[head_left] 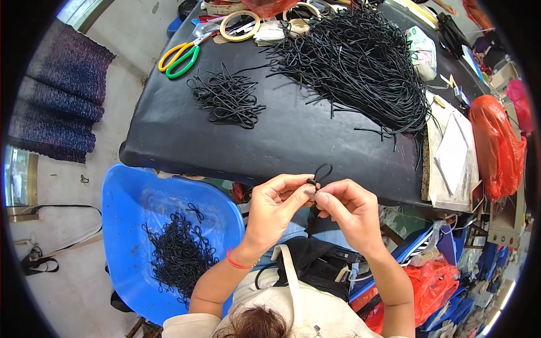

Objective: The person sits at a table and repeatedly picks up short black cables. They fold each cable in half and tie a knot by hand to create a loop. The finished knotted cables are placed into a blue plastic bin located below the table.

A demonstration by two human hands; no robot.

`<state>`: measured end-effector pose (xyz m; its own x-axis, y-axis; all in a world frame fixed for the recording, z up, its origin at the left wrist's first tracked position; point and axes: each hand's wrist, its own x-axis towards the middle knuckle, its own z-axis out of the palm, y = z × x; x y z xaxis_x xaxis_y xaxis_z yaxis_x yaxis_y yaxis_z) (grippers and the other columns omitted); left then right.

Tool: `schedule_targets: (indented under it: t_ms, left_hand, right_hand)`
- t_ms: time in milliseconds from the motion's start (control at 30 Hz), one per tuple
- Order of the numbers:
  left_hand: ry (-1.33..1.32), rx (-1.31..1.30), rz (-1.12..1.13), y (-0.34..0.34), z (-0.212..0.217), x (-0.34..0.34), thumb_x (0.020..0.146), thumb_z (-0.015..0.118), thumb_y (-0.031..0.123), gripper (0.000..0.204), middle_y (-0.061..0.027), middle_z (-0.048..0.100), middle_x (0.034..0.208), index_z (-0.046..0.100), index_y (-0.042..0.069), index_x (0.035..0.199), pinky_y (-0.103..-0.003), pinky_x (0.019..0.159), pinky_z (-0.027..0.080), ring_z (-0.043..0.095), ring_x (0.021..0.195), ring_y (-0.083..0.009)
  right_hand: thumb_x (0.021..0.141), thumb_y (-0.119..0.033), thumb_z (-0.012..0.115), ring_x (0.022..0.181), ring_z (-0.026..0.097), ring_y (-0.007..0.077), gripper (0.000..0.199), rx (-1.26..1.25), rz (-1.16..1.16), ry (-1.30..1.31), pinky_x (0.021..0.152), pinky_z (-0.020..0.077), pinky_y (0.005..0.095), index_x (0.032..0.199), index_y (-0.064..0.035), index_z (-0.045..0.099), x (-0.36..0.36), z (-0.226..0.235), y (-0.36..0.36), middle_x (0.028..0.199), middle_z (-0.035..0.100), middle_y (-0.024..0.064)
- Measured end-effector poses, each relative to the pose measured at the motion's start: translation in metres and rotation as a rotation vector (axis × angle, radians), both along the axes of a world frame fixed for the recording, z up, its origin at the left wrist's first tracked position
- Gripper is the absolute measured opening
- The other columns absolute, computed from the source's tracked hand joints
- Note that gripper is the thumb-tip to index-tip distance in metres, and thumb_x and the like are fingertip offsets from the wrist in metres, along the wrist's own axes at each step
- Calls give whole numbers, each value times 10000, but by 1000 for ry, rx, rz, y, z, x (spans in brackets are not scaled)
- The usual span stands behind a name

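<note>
Head, cord loop (pixel 331 170) upward, axis slanting right

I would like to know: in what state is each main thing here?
Black cord, bent into a loop
Left hand, pinching the cord
Right hand, pinched shut beside the cord
Blue tub, partly filled
Scissors, lying flat
Tape roll, lying flat
Large cord pile, tangled, spread out
Small cord pile, looped, set apart

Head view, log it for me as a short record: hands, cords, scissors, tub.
Left hand: pinching a looped black cord
Right hand: fingers at the same cord, beside the left
Table: dark; small cord pile left of large cord pile
Scissors: yellow and green handles, on table's far left
Blue tub: left of the person, holding a heap of cords
</note>
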<state>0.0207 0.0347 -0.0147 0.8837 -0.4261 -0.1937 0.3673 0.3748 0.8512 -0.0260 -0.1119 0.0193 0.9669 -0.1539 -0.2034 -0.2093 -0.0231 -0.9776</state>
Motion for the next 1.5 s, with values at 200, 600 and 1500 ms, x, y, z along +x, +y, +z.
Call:
schedule_targets:
  t_ms: [200, 600, 1500]
  left_hand:
    - [-40, 2, 80, -9, 2, -8, 853, 572, 6, 175, -129, 641, 946, 590, -43, 1020, -282, 777, 521, 619, 851, -149]
    - [-240, 254, 133, -7, -2, -8, 819, 623, 35, 175, -85, 663, 858, 628, -35, 979, -229, 697, 506, 621, 771, -101]
    - [-34, 148, -205, 0, 14, -4, 809, 644, 45, 291, -65, 625, 945, 543, -11, 1076, -216, 706, 475, 568, 807, -73]
  right_hand:
    - [794, -109, 681, 521, 494, 15, 167, -345, -113, -163, 465, 397, 172, 747, -12, 554, 3, 0, 14, 579, 575, -1]
    - [813, -145, 669, 505, 473, 35, 196, -299, -110, -107, 445, 378, 204, 726, -3, 567, 5, -10, 9, 571, 561, 19]
    - [856, -177, 625, 671, 489, 31, 167, 221, -105, 29, 604, 405, 198, 842, -25, 557, 16, -11, -5, 740, 573, -12]
